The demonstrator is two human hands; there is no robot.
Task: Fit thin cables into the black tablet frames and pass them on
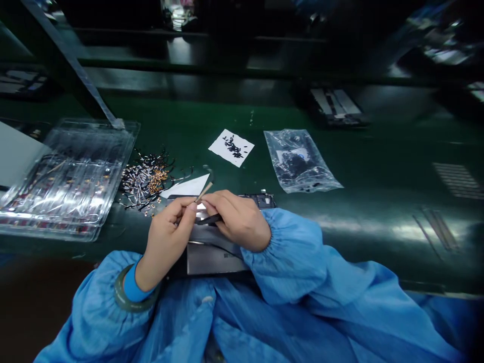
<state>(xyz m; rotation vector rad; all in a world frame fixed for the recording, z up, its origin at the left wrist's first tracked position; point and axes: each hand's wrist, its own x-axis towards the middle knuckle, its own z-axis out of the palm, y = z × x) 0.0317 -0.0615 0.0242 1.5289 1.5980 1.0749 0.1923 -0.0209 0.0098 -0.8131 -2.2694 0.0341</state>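
Observation:
My left hand (170, 229) is closed, thumb and forefinger pinching a short, thin tan strip (204, 191) that points up and to the right. My right hand (240, 219) meets it at the fingertips, its fingers curled round a slim black tool (208, 220) whose kind I cannot make out. Below both hands lies a flat electronic device with a silver-grey panel (212, 261) and a dark upper edge. A thin dark cable (217, 245) crosses the panel. My fingers hide the middle of the device.
Left of the hands lies a heap of small black-and-gold cable parts (149, 176), beside stacked clear plastic trays (71, 186). Ahead are a white paper (217, 146) with small black pieces and a clear bag (300, 164). Thin metal tools (438, 229) lie at right.

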